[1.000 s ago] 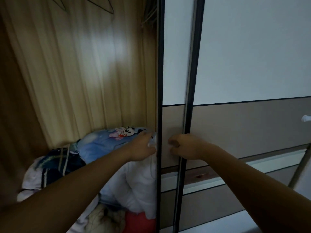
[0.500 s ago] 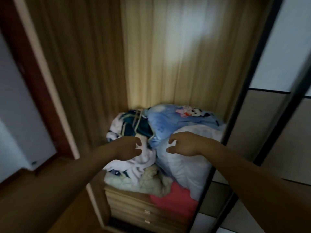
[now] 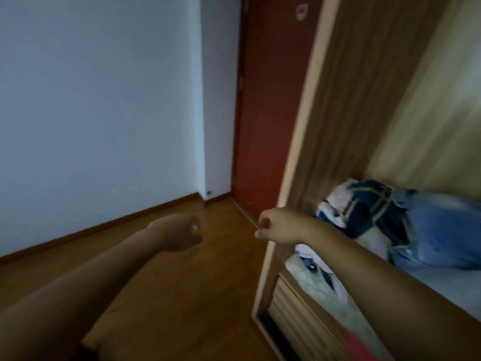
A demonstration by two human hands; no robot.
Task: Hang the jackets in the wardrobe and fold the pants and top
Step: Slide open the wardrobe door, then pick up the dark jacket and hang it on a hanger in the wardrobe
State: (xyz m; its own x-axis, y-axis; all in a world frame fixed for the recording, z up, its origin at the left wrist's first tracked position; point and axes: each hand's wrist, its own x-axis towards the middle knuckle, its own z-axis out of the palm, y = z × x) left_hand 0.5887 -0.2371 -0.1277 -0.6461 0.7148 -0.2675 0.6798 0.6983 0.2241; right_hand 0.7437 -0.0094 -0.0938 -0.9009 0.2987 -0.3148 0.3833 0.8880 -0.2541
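The open wardrobe [image 3: 346, 105] fills the right side, with wood-grain walls. On its shelf lies a heap of bedding and clothes [image 3: 369, 212]: a dark blue plaid piece, a light blue cover and white fabric. My right hand [image 3: 281, 227] hovers in front of the wardrobe's left frame, fingers loosely curled, holding nothing. My left hand [image 3: 182, 234] hangs over the wooden floor to the left, also loosely curled and holding nothing. No jackets, pants or top are in view apart from the heap.
A pale wall [image 3: 99, 105] stands on the left, and a dark red door [image 3: 268, 105] sits in the corner beside the wardrobe. Wooden floor [image 3: 166, 295] stretches below my arms. Wooden drawers [image 3: 294, 311] sit under the shelf.
The view has swung left, from the wardrobe's sliding doors to the wall, red door and floor. Both hands have come away from the doors and the heap and now hang free.
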